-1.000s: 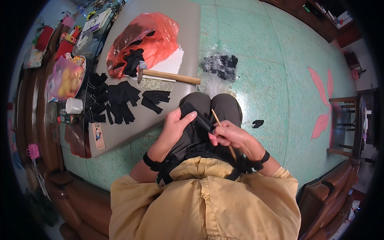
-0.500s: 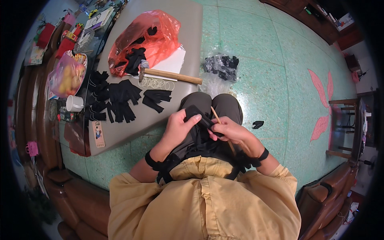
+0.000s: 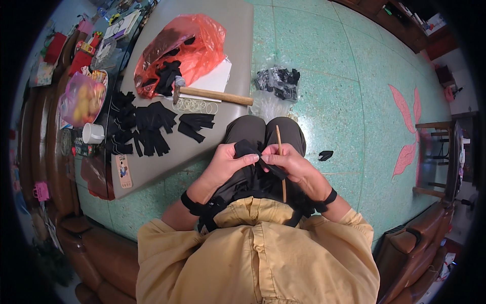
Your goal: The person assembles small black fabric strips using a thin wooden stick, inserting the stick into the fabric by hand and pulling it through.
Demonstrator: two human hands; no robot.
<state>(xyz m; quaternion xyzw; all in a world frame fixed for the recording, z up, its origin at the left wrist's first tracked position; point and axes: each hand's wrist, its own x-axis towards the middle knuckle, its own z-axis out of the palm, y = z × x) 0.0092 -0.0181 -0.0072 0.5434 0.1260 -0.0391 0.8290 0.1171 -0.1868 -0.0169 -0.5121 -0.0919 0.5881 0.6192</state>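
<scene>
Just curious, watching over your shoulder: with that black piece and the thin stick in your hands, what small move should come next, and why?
Probably push the wooden stick a little further into the black fabric piece. The left hand pinches the piece from one side, the right hand holds both piece and stick over the lap, and most of the stick is clear of the fabric.

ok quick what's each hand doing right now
Left hand: closed, pinching the black fabric piece over the lap.
Right hand: closed on the thin wooden stick and the other end of the same fabric piece.
</scene>
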